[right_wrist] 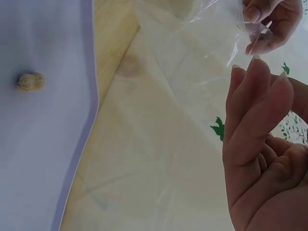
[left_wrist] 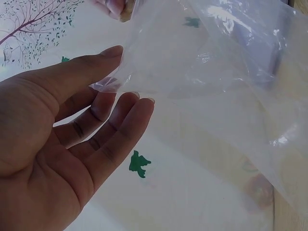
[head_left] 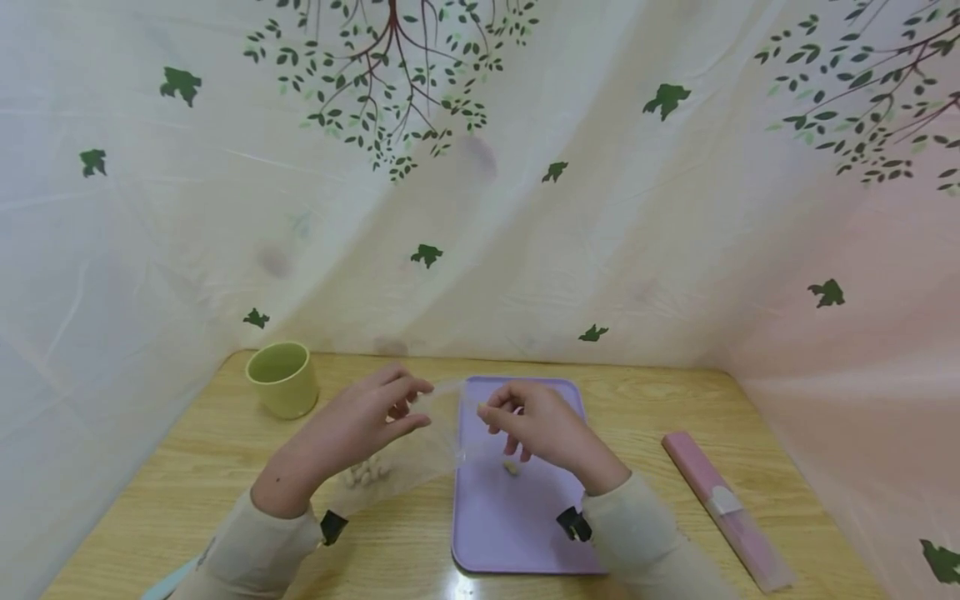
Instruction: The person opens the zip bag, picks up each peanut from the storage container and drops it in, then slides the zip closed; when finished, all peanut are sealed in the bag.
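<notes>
A clear plastic bag (head_left: 420,454) hangs slanting between the hands, with several pale peanuts (head_left: 365,472) gathered in its lower left end. My left hand (head_left: 375,417) holds the bag by its upper edge; the left wrist view shows the film between thumb (left_wrist: 91,67) and fingers. At the bag's right side, above the tray, my right hand (head_left: 536,421) pinches a small tan peanut (left_wrist: 127,10) at its fingertips. Another peanut (right_wrist: 30,82) lies by itself on the purple tray (head_left: 517,525). In the right wrist view the right hand's own fingers hide the held peanut.
A green cup (head_left: 282,381) stands at the back left of the wooden table (head_left: 630,475). Along the right side lies a long pink packet (head_left: 723,508) with a white band. A pale cloth (head_left: 487,208) printed with leaves and birds hangs behind the table.
</notes>
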`<state>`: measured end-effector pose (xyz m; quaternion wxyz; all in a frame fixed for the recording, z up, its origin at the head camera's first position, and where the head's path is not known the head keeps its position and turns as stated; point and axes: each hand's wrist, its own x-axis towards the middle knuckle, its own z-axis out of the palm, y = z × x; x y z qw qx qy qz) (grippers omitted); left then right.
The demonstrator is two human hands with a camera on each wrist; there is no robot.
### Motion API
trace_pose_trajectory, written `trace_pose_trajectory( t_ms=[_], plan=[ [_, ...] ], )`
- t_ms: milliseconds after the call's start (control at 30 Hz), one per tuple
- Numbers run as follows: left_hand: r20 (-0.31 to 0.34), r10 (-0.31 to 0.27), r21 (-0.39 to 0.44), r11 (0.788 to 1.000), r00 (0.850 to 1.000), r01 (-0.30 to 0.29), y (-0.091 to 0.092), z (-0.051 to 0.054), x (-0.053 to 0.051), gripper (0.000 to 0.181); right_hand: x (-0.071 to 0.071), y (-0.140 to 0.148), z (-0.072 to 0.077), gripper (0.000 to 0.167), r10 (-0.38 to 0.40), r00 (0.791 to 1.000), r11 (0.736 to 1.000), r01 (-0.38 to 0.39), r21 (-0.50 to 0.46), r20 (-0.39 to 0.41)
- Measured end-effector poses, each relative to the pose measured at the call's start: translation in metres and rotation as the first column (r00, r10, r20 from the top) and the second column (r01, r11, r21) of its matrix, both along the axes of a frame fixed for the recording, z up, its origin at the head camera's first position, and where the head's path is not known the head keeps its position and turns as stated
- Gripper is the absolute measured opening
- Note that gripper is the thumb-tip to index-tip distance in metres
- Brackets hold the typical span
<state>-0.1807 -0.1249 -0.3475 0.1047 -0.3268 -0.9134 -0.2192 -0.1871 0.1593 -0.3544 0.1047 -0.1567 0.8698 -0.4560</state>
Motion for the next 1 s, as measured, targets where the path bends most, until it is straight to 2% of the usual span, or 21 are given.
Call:
trace_pose_trajectory(
  t_ms=[133, 633, 1000],
  plan=[
    [-0.011, -0.004, 0.0, 1.0, 1.0, 0.004, 0.0, -0.001, 0.0, 0.032, 0.003, -0.005, 0.0, 0.021, -0.01, 1.0, 1.0, 0.01, 0.026, -0.003],
    [-0.001, 0.003, -0.005, 1.0, 1.0, -0.003, 0.0, -0.001, 0.0, 0.032, 0.005, -0.006, -0.001, 0.024, -0.015, 1.0, 1.0, 0.015, 0.021, -0.01],
    [-0.023, -0.005, -0.007, 1.0, 1.0, 0.005, 0.0, -0.002, -0.001, 0.032, 0.004, 0.005, 0.001, 0.024, -0.086, 0.996, 0.996, 0.086, -0.007, -0.023]
  ],
)
